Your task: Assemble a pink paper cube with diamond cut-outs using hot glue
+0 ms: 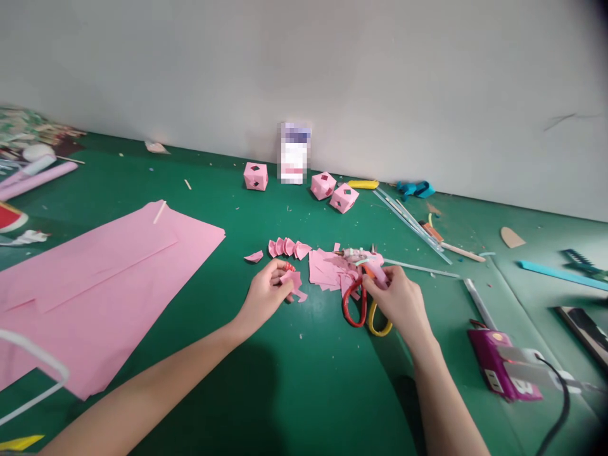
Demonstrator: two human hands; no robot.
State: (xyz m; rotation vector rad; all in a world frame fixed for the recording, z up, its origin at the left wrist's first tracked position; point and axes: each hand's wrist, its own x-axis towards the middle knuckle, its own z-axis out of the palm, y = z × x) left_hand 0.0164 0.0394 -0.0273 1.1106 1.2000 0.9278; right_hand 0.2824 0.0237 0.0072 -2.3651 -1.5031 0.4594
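Note:
My left hand (pixel 266 291) pinches a small pink paper piece (pixel 292 278) between thumb and fingers, above the green tabletop. My right hand (pixel 403 299) is wrapped round the handle of a pink glue gun (pixel 365 258), whose nozzle points left. A clear glue stick (pixel 420 268) runs out of its back. Under and beside that hand lie scissors (pixel 354 313) with one red and one yellow handle loop; their blades are hidden. Left of the glue gun is a heap of cut pink paper pieces (pixel 325 268). Behind my left hand stands a row of folded pink pieces (pixel 288 247).
Three pink paper cubes with cut-outs (pixel 256 177) sit near the wall, by a blurred upright card (pixel 294 155). Large pink paper sheets (pixel 118 304) spread across the left. A purple power socket (pixel 501 364) with a black cord lies right. Clear glue sticks (pixel 413 226) lie back right.

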